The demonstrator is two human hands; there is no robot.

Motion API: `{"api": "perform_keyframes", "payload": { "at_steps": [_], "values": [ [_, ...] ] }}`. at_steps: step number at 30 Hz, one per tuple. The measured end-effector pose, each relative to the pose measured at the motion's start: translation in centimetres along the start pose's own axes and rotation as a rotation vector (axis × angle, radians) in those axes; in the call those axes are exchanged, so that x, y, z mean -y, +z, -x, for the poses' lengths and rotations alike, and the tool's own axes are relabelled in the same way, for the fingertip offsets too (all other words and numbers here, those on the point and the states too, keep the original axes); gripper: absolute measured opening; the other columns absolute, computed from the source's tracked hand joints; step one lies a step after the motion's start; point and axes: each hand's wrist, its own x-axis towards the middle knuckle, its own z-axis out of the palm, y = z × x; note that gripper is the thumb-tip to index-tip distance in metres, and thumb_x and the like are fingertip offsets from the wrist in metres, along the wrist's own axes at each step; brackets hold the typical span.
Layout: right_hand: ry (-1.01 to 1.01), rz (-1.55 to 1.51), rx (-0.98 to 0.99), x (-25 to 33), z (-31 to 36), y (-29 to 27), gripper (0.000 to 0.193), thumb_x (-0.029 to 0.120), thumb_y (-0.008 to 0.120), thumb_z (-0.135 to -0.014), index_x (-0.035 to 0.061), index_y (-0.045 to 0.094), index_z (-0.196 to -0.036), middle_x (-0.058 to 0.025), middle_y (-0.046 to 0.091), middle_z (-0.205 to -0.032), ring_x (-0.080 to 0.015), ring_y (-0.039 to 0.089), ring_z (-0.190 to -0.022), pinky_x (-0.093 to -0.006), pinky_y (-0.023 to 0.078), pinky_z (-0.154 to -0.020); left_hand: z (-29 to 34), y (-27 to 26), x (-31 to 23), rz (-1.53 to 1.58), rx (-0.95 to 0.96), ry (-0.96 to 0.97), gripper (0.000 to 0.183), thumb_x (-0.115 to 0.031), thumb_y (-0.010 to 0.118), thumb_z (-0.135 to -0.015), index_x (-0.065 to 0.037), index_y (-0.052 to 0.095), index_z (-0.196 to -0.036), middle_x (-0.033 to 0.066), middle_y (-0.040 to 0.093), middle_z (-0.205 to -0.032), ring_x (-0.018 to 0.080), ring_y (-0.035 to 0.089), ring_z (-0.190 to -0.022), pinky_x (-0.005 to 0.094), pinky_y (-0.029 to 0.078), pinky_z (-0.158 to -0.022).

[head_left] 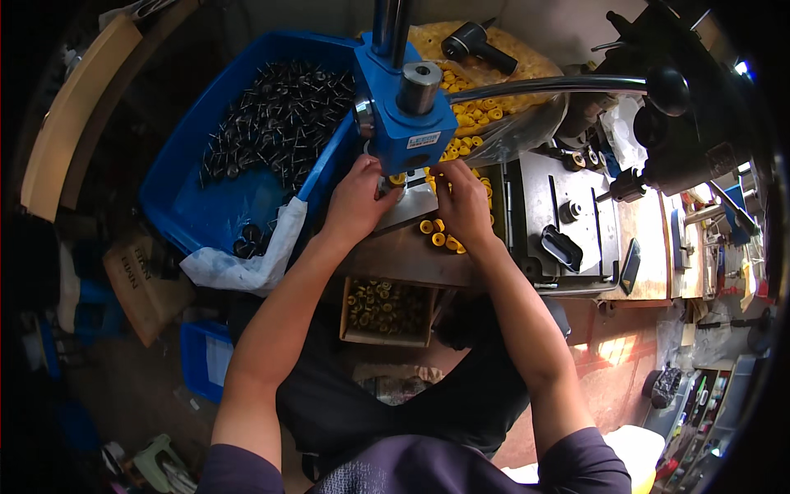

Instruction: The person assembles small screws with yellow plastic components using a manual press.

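From where I stand, the left hand [355, 200] curls beside 1 yellow cap [398, 179] under the blue press [415, 123]; I can't tell if its fingers grip it. The right hand [462, 202] bends in opposite, its hold hidden too. Loose yellow caps [438, 240] lie near its wrist; black stemmed parts [284, 107] heap in the blue bin [234, 202] at left.

Black trousers [329, 412] go with a dark purple, short-sleeved top [444, 465] speckled grey on part of its front.
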Motion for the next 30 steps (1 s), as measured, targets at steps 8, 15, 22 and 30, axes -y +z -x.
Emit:
{"api": "perform_keyframes", "payload": {
  "at_steps": [8, 15, 22, 30],
  "values": [
    [0.127, -0.328, -0.454, 4.0, -3.6, -8.3, 0.026, 0.02, 0.051, -0.104, 0.0053, 0.067, -0.118, -0.0064, 0.068, -0.11, -0.016, 0.063, -0.092, -0.0275, 0.05, -0.08, -0.1, -0.3, -1.2, -0.21, -0.007, -0.107, 0.061, -0.036, 0.082, -0.081, 0.002, 0.057, -0.122, 0.0191, 0.059, -0.117, 0.0359, 0.065, -0.103, 0.0435, 0.054, -0.084],
    [-0.061, -0.934, -0.252, 10.3, -13.2, -21.1, 0.043, 0.026, 0.048, -0.106, -0.0079, 0.058, -0.131, -0.0052, 0.058, -0.08, -0.0169, 0.058, -0.073, -0.0332, 0.049, -0.073, 0.0, -0.7, -1.3, -0.148, 0.006, -0.127, 0.055, -0.037, 0.08, -0.08, -0.006, 0.059, -0.121, 0.0169, 0.057, -0.12, 0.0372, 0.062, -0.11, 0.0457, 0.053, -0.089],
    [0.208, -0.669, -0.891, 8.1, 5.5, -10.2, 0.045, 0.018, 0.037, -0.104, -0.0176, 0.048, -0.129, -0.0246, 0.063, -0.115, -0.0337, 0.068, -0.099, -0.0422, 0.063, -0.083, 0.1, 0.4, -0.3, -0.152, -0.01, -0.153, 0.042, -0.032, 0.081, -0.079, -0.01, 0.056, -0.105, 0.0117, 0.057, -0.111, 0.0336, 0.066, -0.098, 0.0455, 0.054, -0.081],
    [0.456, -0.581, -0.596, 1.8, 12.0, -0.6, 0.046, 0.034, 0.037, -0.109, -0.0066, 0.052, -0.125, -0.0219, 0.065, -0.108, -0.0283, 0.072, -0.071, -0.0315, 0.061, -0.057, 0.5, 1.3, 0.4, -0.178, -0.087, -0.082, 0.046, -0.029, 0.082, -0.079, -0.009, 0.052, -0.107, 0.0123, 0.058, -0.109, 0.0349, 0.066, -0.092, 0.0464, 0.055, -0.074]
  ]
}}
